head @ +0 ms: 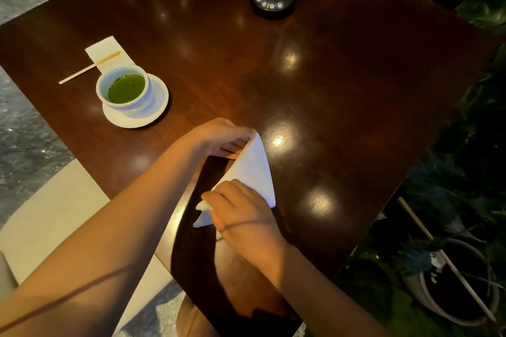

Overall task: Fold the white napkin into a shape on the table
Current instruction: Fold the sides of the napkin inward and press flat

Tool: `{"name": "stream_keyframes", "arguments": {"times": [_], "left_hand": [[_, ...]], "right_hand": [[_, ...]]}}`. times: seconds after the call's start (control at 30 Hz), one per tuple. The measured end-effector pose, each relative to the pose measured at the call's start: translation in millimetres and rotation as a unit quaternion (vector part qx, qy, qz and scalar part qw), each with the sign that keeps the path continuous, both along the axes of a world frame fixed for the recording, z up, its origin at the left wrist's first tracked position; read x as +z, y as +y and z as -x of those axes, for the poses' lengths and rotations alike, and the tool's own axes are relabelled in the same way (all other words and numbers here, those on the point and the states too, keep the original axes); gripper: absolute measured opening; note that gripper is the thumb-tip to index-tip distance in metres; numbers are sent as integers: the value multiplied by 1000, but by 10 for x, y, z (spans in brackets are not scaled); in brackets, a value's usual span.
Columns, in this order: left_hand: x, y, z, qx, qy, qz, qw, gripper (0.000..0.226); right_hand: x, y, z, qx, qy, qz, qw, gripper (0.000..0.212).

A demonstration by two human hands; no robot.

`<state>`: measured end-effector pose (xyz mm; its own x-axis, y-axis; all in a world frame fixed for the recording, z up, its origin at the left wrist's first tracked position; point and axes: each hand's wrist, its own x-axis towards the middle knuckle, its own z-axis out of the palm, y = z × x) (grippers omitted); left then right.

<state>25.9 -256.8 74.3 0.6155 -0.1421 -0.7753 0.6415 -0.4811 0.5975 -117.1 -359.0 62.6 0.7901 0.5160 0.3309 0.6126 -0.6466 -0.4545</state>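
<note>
a person's left hand (224, 137) pinches the far tip of the white napkin (253, 169) while the right hand (241, 208) grips its near corner, the triangle lying lengthwise between them on the worktop (328, 76).

A big dark brown table (315, 85) is shining with round spots of light from lamps above. The floor (24, 128) on the left is showing grey, speckled stone. A soft cream chair (54, 216) is sitting at the near left of the table. Green leafy plants (473, 145) are growing along the right side, and one is standing in a round pot (465, 282).
</note>
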Motion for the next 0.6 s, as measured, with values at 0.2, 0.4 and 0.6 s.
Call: {"name": "stream_keyframes", "arguments": {"times": [0.2, 0.4, 0.6], "left_hand": [[-12, -28, -69, -82, -64, -77, 992, 14], [-48, -32, -54, -105, -119, -103, 982, 7], [1, -86, -24, -177, -214, -151, 949, 8]], "right_hand": [[-255, 97, 56, 35, 4, 44, 998, 17], [-320, 79, 108, 56, 9, 105, 993, 29], [-389, 59, 184, 66, 4, 108, 992, 35]]}}
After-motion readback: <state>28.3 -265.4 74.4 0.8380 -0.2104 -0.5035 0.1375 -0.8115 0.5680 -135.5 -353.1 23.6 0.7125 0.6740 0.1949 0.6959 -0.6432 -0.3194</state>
